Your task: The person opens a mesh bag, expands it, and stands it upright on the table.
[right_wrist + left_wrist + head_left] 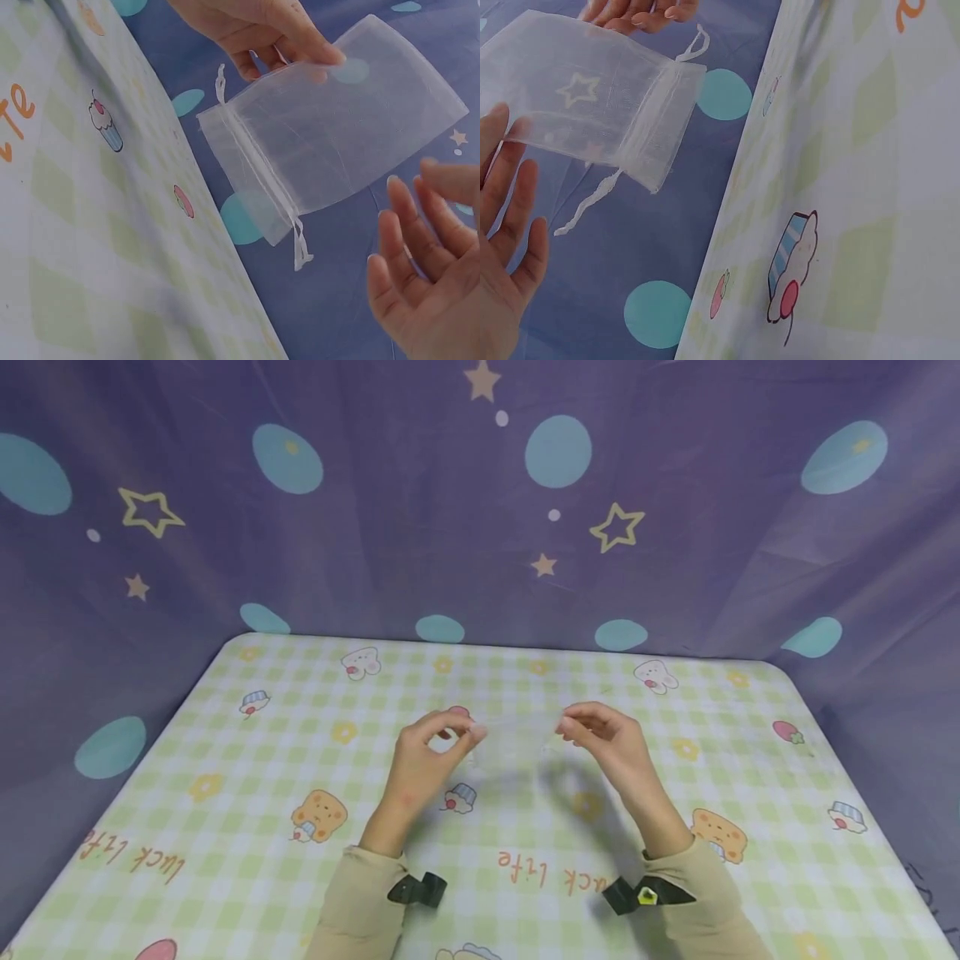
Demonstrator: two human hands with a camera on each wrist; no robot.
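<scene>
A sheer white drawstring pouch [352,112] hangs in the air above the table, its drawn cord channel and cord ends towards the table side. My left hand [431,760] pinches one long edge of it between thumb and forefinger, as the right wrist view also shows. On the pouch's opposite side is my right hand [611,752], fingers loosely bent. In the right wrist view the right fingers [405,210] are spread just off the pouch's edge, holding nothing. From the head the pouch is almost invisible between the hands. It looks flat.
Beneath the hands is a table with a green-and-white checked cloth [480,893] printed with cartoon figures. A purple curtain [420,527] with stars and blue ovals hangs behind and beside it. Small black devices [431,889] are strapped to both sleeved wrists.
</scene>
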